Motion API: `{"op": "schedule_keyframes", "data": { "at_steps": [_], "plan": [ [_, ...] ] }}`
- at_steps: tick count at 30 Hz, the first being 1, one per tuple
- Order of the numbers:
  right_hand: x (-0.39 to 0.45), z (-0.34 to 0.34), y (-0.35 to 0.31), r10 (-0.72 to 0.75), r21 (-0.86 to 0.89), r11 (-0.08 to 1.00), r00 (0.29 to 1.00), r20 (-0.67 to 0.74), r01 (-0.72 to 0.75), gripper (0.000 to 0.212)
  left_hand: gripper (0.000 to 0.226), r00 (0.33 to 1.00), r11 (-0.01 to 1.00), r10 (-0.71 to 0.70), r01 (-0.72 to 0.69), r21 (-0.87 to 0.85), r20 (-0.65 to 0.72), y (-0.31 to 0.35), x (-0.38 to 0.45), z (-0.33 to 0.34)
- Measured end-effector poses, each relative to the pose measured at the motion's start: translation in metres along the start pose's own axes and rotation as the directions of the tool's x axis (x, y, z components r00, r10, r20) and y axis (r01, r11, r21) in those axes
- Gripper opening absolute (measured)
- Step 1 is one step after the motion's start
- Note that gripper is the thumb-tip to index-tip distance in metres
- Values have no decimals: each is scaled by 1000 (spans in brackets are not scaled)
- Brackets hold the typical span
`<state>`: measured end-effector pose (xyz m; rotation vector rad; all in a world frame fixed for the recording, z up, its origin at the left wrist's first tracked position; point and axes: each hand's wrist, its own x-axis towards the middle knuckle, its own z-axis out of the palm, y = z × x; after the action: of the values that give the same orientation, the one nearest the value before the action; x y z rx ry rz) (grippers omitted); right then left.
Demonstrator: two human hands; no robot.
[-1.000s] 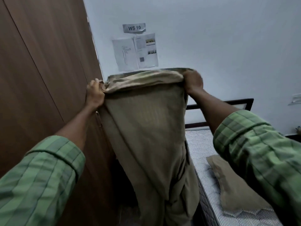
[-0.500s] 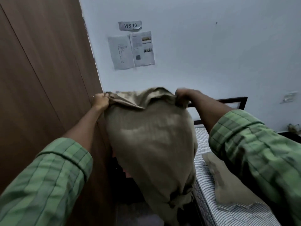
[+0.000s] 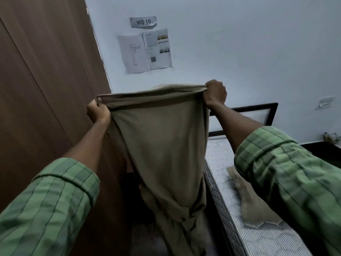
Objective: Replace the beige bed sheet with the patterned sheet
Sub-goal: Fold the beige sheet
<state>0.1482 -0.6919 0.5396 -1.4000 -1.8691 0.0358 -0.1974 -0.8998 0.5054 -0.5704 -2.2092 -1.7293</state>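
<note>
A: Room? Bed?
B: White wall [image 3: 258, 43], brown wardrobe [image 3: 36, 80]. Striped mattress [image 3: 258, 237] w/ beige cloth [image 3: 254, 204].
A: Sheet?
B: Left hand [image 3: 97, 112] & right hand [image 3: 215, 93] both clenched on beige bed sheet [image 3: 162, 145], held up; bottom cut off.

beige sheet [image 3: 162, 145]: matt cloth | wardrobe [image 3: 46, 80]: smooth wood | mattress [image 3: 221, 163]: striped fabric

one wide-angle view only, worn on the person's head. it looks forward and slightly down along both raised arms, close to the left hand [image 3: 97, 112] and right hand [image 3: 215, 93], facing the white wall [image 3: 239, 43], with the bed [image 3: 258, 235] at lower right.
</note>
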Motion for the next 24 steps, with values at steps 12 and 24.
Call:
{"op": "schedule_keyframes", "data": {
  "at_steps": [12, 24],
  "plan": [
    [-3, 5, -5, 131, 266, 951, 984, 119, -158, 24, 42, 997, 994, -51, 46, 100, 54, -9, -13, 0],
    [-5, 9, -14, -46, 135, 991, 959, 280, 8, 14, 42, 988, 990, -80, 65, 121, 129, -2, -10, 7]
  ]
}}
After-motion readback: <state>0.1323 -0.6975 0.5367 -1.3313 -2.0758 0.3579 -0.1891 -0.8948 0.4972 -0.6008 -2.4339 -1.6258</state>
